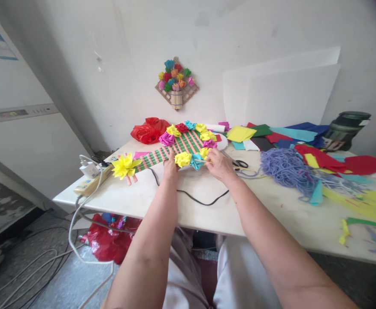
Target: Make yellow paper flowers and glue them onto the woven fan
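A woven green-and-pink paper piece (156,156), shaped rather like a guitar, is tilted above the white table. Crumpled paper flowers line its wide right end, among them a yellow flower (183,159) and a blue flower (196,162) on the near edge. A larger yellow paper flower (125,166) sits at its narrow left end. My left hand (170,166) is closed on the near edge, beside the yellow flower. My right hand (220,165) is closed at the right end, pinching what looks like a thin tan stick (203,161) that points at the blue flower.
Black-handled scissors (240,164) and a purple yarn heap (286,169) lie to the right, with coloured paper sheets (241,134) and a dark bottle (345,131) behind. A power strip (89,183) sits on the left edge. A black cord (201,201) crosses the table's front.
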Demonstrator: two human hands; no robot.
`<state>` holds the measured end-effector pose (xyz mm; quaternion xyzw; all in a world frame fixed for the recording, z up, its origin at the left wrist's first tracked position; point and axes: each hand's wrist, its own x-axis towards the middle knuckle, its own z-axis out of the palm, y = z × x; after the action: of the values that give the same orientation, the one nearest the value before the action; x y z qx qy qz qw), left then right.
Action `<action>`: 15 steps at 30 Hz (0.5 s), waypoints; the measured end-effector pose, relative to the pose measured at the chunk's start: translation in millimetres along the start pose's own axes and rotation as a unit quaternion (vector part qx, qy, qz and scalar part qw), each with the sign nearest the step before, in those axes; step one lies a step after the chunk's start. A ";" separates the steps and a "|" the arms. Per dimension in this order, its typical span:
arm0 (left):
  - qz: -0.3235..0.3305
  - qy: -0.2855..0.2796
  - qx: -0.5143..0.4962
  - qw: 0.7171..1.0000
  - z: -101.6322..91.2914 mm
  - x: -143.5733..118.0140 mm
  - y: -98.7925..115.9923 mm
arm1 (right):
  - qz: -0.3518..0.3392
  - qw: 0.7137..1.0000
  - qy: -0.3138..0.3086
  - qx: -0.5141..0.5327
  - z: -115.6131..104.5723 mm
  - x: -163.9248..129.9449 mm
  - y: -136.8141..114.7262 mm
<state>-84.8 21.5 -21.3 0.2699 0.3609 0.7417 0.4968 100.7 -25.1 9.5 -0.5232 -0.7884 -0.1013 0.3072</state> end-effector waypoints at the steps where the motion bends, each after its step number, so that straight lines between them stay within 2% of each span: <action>1: 0.004 -0.001 0.000 1.000 0.1 -0.5 0.3 | 0.013 1.000 0.005 -0.006 -1.6 0.0 1.3; 5: 0.034 -0.007 0.016 0.999 0.2 -3.1 0.7 | 0.027 0.999 0.030 -0.003 -6.2 -0.3 0.7; 11: 0.054 -0.046 0.061 0.996 1.2 -5.4 -0.9 | -0.054 0.997 0.042 0.029 -8.2 -0.8 -16.5; 15: 0.040 -0.048 0.080 0.995 2.0 -6.5 -0.5 | -0.073 0.996 0.032 0.031 -5.0 0.2 -26.2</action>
<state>-80.6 16.1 -20.8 0.3585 0.3833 0.7159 0.4604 79.3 -38.6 17.9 -0.4512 -0.8169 -0.1158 0.3400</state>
